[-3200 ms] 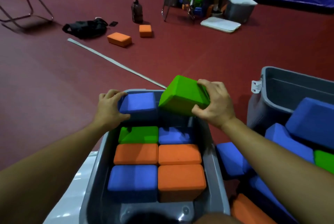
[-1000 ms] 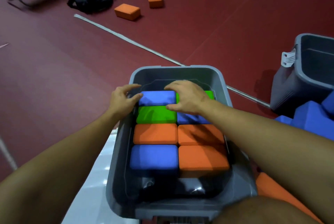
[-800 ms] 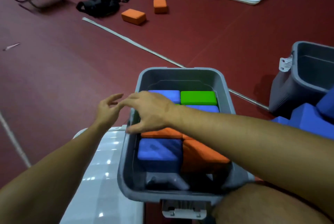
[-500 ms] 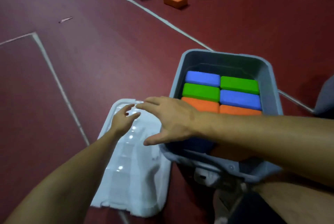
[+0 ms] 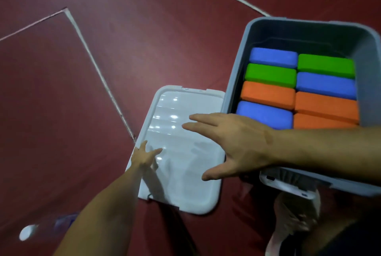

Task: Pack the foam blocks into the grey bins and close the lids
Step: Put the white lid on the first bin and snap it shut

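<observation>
A grey bin (image 5: pixel 237 70) stands on the red floor at the right, packed with several foam blocks in two columns: blue, green and orange. The far right green block (image 5: pixel 325 65) lies flush with the others. A white lid (image 5: pixel 185 111) lies flat on the floor just left of the bin. My left hand (image 5: pixel 144 156) reaches over the lid's left edge with fingers spread; contact is unclear. My right hand (image 5: pixel 233 144) hovers over the lid's right side, fingers straight, thumb out, holding nothing.
White tape lines (image 5: pixel 97 70) cross the red floor left of the lid. A white latch (image 5: pixel 286 185) hangs at the bin's near end. A shoe (image 5: pixel 294 216) shows at the bottom right. A small white scrap (image 5: pixel 26 232) lies at the lower left.
My right hand set the green block into the bin and left it. Both hands then swung left from the bin to over the white lid, and my view followed.
</observation>
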A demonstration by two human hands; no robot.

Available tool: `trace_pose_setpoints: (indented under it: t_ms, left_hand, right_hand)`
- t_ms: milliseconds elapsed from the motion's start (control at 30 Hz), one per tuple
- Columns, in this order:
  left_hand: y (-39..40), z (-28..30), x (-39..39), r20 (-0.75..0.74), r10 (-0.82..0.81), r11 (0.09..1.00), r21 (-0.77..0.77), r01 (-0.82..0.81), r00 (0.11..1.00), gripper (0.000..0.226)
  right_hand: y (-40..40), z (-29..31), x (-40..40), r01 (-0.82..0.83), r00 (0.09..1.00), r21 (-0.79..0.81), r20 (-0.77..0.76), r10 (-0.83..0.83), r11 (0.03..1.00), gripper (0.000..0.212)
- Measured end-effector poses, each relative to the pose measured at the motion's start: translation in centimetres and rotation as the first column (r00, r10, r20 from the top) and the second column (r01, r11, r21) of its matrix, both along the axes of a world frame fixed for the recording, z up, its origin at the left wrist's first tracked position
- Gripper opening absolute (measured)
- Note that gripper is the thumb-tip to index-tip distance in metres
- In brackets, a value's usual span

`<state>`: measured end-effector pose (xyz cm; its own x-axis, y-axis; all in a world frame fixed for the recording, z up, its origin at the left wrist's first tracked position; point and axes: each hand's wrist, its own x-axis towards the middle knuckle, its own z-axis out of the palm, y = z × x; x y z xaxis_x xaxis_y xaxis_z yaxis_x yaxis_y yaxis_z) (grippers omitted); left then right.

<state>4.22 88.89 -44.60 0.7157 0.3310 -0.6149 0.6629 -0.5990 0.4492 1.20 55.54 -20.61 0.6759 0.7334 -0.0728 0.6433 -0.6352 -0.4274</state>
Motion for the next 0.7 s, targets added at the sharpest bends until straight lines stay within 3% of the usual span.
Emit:
trace_pose_setpoints:
  t_ms: [167,333,500,633,700]
  left_hand:
    - [0.0,0.5,0.6,-0.095,-0.024,0.993,0.113,0.035,0.995,0.086]
    - [1.5,-0.2,0.9,-0.175,-0.012,0.995,0.092,0.029,0.984,0.103]
    - [1.9,0.7,1.3,-0.092,0.053,0.994,0.104,-0.044,0.994,0.09]
    - [2.7,2.7,1.9,0.015,0.091,0.992,0.085,-0.092,0.996,0.051]
    - [2.6,4.4,2.7,0.087,0.049,0.99,0.129,-0.06,0.995,0.043]
  right_hand:
    - [-0.2,-0.1,-0.1,-0.017,1.0,-0.052,-0.013,0.016,0.999,0.103]
    - [-0.4,-0.4,-0.1,-0.024,0.999,-0.087,-0.046,0.02,0.996,0.104]
    - [0.1,-0.6,0.4,-0.022,0.999,-0.071,-0.048,0.019,0.997,0.105]
    - [0.1,-0.3,1.0,-0.016,0.999,-0.076,-0.05,0.012,0.997,0.105]
    - [0.2,-0.2,1.2,-0.014,0.999,-0.077,-0.047,0.01,0.997,0.106]
